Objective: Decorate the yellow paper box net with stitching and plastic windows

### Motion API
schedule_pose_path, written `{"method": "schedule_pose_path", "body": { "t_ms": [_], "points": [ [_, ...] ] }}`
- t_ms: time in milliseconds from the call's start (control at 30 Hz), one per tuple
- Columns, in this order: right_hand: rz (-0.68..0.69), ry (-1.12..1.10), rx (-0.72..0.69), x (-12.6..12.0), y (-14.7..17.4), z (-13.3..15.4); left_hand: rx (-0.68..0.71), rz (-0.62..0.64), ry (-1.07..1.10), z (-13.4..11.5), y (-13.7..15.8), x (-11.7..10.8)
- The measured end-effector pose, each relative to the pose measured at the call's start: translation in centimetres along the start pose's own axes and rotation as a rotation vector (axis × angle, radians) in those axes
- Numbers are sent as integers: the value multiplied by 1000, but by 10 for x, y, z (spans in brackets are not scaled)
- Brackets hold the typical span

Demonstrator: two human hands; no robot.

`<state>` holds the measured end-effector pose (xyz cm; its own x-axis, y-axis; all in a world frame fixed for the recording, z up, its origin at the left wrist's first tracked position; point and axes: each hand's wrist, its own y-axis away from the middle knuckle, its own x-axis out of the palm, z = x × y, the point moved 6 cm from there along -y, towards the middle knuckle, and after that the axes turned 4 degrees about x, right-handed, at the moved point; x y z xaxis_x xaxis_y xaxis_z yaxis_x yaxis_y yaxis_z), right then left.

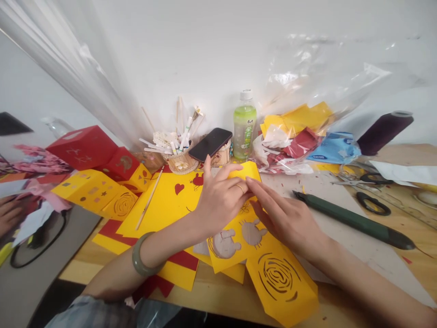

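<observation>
A yellow paper cut-out [282,276] with a swirl of slits and grey animal shapes [253,232] spans the middle of the table toward me. At its far end, my left hand [223,196] grips a yellow flap, index finger raised and a ring on one finger. My right hand [287,214] meets it there, fingers pressed together on the flap's edge near the left fingertips. The palms and fingers hide part of the cut-out and the exact grip.
Behind stand a green drink bottle [245,126], a phone [210,144] and a pen basket [181,163]. Red and yellow paper boxes [89,150] sit left, by another person's hand [9,213]. A dark green pen-shaped tool [355,222] and scissors [373,203] lie right, near a thread spool [385,132].
</observation>
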<state>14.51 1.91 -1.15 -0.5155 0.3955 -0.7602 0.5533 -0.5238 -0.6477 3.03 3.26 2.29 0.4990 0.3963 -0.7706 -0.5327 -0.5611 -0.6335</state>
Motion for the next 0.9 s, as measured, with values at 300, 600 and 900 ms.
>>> {"method": "schedule_pose_path", "body": {
  "t_ms": [300,600,900],
  "points": [
    [-69,-224,290,-12,-6,-23,-36,-66,99,5,0,0],
    [313,-1249,849,16,-7,-35,-166,-43,156,10,2,5],
    [264,-1398,900,26,1,-36,-116,-83,187,10,1,5]
  ]
}}
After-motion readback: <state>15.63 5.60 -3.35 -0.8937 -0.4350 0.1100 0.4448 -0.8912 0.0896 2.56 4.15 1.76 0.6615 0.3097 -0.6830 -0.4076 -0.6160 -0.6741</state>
